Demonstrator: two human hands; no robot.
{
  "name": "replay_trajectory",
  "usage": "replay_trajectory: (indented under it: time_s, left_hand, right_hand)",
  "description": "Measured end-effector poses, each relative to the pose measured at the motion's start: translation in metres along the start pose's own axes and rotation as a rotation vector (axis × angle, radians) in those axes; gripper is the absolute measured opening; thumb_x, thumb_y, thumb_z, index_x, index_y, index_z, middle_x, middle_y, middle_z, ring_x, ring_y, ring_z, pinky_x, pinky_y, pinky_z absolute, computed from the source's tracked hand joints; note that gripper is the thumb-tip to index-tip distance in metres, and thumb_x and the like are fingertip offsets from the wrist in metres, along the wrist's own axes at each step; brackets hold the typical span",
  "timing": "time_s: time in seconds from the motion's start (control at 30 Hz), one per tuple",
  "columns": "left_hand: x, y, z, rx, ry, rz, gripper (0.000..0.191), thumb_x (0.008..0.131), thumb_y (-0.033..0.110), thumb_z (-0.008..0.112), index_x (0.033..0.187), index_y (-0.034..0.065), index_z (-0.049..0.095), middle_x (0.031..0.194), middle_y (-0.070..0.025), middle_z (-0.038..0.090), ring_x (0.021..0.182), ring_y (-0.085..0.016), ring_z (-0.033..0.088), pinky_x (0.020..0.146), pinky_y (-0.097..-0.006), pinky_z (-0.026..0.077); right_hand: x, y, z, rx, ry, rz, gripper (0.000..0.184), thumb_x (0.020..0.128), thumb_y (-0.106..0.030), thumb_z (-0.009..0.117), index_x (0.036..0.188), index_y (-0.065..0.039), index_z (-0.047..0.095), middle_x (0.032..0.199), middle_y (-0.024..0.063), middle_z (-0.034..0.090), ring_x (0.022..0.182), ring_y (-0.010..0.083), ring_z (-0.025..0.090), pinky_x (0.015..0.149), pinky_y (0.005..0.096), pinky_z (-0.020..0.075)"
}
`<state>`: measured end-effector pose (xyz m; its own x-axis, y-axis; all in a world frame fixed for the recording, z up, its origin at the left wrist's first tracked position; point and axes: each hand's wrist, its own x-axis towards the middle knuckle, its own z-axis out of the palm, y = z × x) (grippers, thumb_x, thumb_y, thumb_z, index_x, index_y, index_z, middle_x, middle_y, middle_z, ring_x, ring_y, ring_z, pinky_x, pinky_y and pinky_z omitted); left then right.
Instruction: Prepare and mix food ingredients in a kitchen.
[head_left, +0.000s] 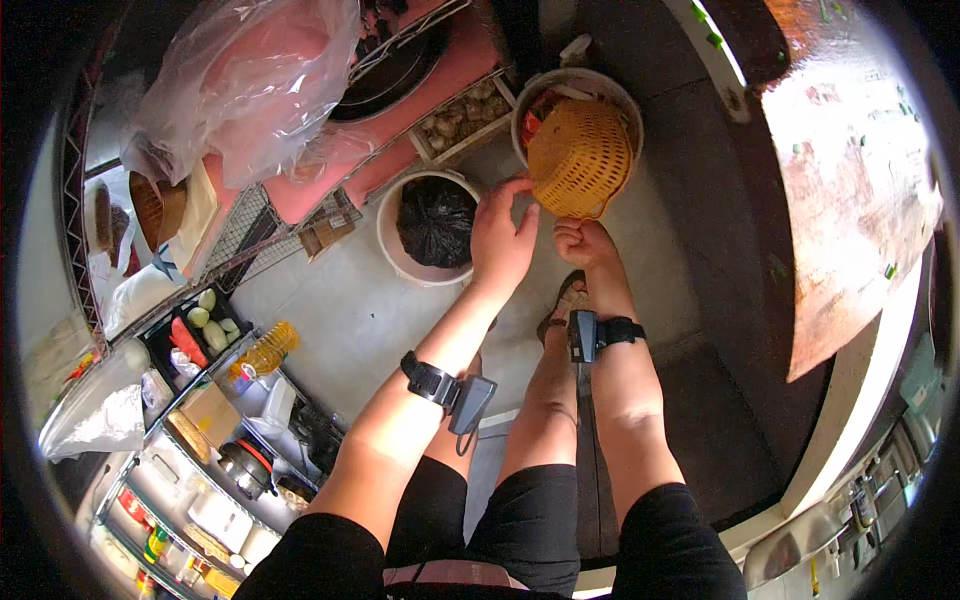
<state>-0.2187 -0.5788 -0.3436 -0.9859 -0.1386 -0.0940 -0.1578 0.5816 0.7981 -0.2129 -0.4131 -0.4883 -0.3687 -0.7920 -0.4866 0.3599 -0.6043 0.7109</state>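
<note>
An orange-yellow perforated plastic basket (577, 157) is tipped over the mouth of a pale round waste bin (637, 112), its slotted side turned up toward me. My right hand (585, 241) is closed at the basket's near rim and appears to grip it. To the left, my left hand (504, 236) has its thumb and fingers apart, the fingertips close to the basket's edge; whether they touch it is unclear. Red and pale refuse (534, 124) shows in the bin around the basket. The basket's inside is hidden.
A white bucket (384, 225) holding a black plastic bag (437, 221) stands left of my left hand. Beyond are a crate of roundish produce (465, 118) and a wire rack with a clear plastic bag (247, 82). A wooden board (840, 210) juts in at right.
</note>
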Motion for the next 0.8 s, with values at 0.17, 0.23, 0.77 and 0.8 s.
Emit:
replay_trajectory:
  time_s: [0.17,0.23,0.77,0.8]
  left_hand:
    - [-0.008,0.002,-0.01,0.025,0.036,-0.089,0.028,0.084,0.011,0.061,0.111,0.0066,0.056,0.114,-0.013,0.059,0.109,-0.032,0.054,0.093,-0.0393,0.042]
    - [-0.011,0.0,-0.016,0.007,0.043,-0.108,0.028,0.085,0.012,0.061,0.112,0.0065,0.056,0.114,-0.0133,0.059,0.11,-0.032,0.054,0.093,-0.0392,0.041]
    - [-0.041,0.033,-0.045,-0.233,0.082,-0.067,0.028,0.082,0.003,0.059,0.11,0.0044,0.058,0.117,-0.0095,0.061,0.112,-0.026,0.055,0.096,-0.035,0.042]
    - [-0.046,0.022,-0.046,-0.199,0.087,-0.086,0.027,0.082,0.003,0.059,0.11,0.0049,0.058,0.118,-0.0094,0.061,0.111,-0.026,0.055,0.095,-0.0349,0.042]
  right_hand:
    - [0.003,0.02,0.015,-0.859,0.435,-0.449,0.02,0.099,-0.017,0.037,0.089,-0.007,0.051,0.059,-0.0021,0.038,0.045,0.0078,0.029,0.04,0.0238,0.0239]
    - [-0.004,0.05,0.033,-0.975,0.568,-0.55,0.017,0.098,-0.015,0.039,0.091,-0.006,0.053,0.059,-0.0021,0.039,0.045,0.0074,0.03,0.04,0.024,0.0245]
    - [-0.027,0.004,-0.001,-0.259,0.293,-0.436,0.014,0.093,-0.016,0.043,0.094,-0.007,0.054,0.062,-0.0009,0.044,0.046,0.0079,0.033,0.037,0.0197,0.0256]
    - [-0.018,0.016,0.005,-0.207,0.316,-0.437,0.018,0.094,-0.018,0.039,0.079,-0.011,0.046,0.058,-0.0019,0.037,0.045,0.0082,0.031,0.037,0.0198,0.0246]
